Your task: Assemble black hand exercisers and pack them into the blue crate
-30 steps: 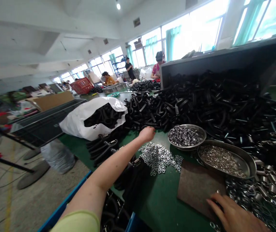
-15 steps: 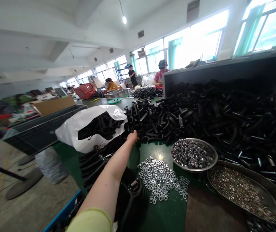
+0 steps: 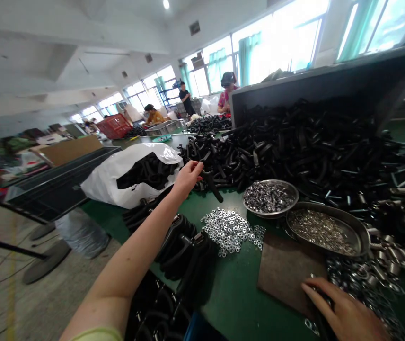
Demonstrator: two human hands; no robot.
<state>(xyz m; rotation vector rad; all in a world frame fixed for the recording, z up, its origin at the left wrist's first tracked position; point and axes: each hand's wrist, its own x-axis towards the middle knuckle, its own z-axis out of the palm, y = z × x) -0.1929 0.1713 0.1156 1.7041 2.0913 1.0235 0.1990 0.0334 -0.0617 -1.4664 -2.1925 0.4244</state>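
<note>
My left hand (image 3: 187,177) is stretched out over the green table, its fingers closed on a black handle-shaped part (image 3: 213,187) that hangs down to the right. Behind it lies a large heap of black parts (image 3: 245,158). At the lower right, my right hand (image 3: 353,310) is curled around another dark part (image 3: 322,319), which it mostly hides. That hand is over the near right edge of a brown plate (image 3: 280,263). A spread of silver nuts (image 3: 229,232) lies between my hands.
A round metal bowl (image 3: 269,214) and an oval metal tray (image 3: 362,237) hold small metal pieces. Coiled springs (image 3: 394,265) lie at right. A white bag (image 3: 99,187) of black parts and stacked black parts (image 3: 181,241) sit at left. Several people are in the background.
My left hand has lifted away from the heap with a black handle-shaped part in it. My right hand has come into view at the lower right. The view has shifted.
</note>
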